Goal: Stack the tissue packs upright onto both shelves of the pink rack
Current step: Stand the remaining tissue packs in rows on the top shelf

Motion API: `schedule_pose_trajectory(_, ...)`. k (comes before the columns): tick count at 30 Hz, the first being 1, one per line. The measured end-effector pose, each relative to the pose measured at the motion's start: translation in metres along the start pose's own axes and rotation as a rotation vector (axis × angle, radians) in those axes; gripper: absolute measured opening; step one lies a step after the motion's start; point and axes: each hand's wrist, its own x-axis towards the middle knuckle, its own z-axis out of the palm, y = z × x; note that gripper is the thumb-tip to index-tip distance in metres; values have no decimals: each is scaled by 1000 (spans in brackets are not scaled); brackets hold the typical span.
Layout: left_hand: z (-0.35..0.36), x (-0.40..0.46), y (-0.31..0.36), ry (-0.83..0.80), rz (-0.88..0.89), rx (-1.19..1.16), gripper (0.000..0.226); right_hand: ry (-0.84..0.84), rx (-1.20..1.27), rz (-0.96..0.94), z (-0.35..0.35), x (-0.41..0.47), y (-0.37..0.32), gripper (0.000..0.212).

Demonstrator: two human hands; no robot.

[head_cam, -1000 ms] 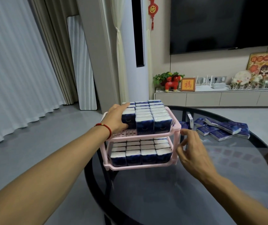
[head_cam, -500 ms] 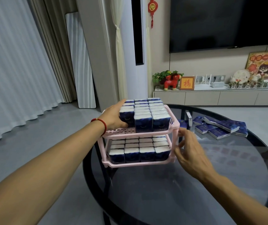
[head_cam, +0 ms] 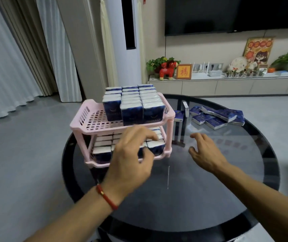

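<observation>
Fingers, left: left hand [head_cam: 131, 154] hangs in front of the lower shelf, fingers [head_cam: 150, 135] curled loosely over the front packs; whether they touch a pack I cannot tell. Nothing visibly pinched.
Fingers, right: right hand [head_cam: 205, 152] hovers over the glass surface [head_cam: 200, 198], fingers spread and empty, apart from the rack's right post.
Head view, rack: pink rack [head_cam: 87, 117] stands on the surface near its left edge. Upper shelf holds three upright rows of tissue packs [head_cam: 132, 103] pushed to the right, with a bare strip of perforated tray on the left. Lower shelf looks packed with upright packs [head_cam: 103, 149], partly hidden by the left hand.
Head view, spare packs: loose packs [head_cam: 216, 117] lie flat in a heap right of the rack, one standing just beside the post.
Change: a second ago the left hand pressed the upper stack's left side and the right hand gripped the right post; both have since let go and dropped back.
Meaning: squaring-up seems done. Judged from the gap, the upper shelf wants another row, so more loose packs are probably next.
</observation>
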Motion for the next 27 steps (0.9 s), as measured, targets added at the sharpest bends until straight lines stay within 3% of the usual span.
schedule_pose_trajectory(3, 59, -37, -6, -391, -72, -48, 41, 37, -18, 76, 1, 30, 15, 56)
schedule_pose_trajectory(6, 96, -50, -20, -539, -93, 1, 36, 70, -124, 148, 1, 64, 28, 58)
schedule_pose_trajectory(9, 115, -50, -24, -556, -86, 82, 36, 56, -356, 172, 1, 91, 36, 59)
schedule_pose_trajectory(12, 127, -45, -23, -517, -108, 114, 34, -15, -367, 213, 7, 116, 44, 61)
schedule_pose_trajectory(17, 139, -39, -21, -473, -210, 49, 29, 172, -359, 34, 6, 88, 41, 25)
schedule_pose_trajectory(19, 139, -34, -16, -484, -320, -40, 28, 264, -346, -103, 0, 55, 40, 15)
schedule_pose_trajectory(23, 131, -19, 7, -431, -651, -238, 22, 328, -238, -277, -19, -16, 42, 20)
schedule_pose_trajectory(27, 128, -3, 26, -371, -1224, -964, 27, 250, -52, -483, -40, -80, 26, 35)
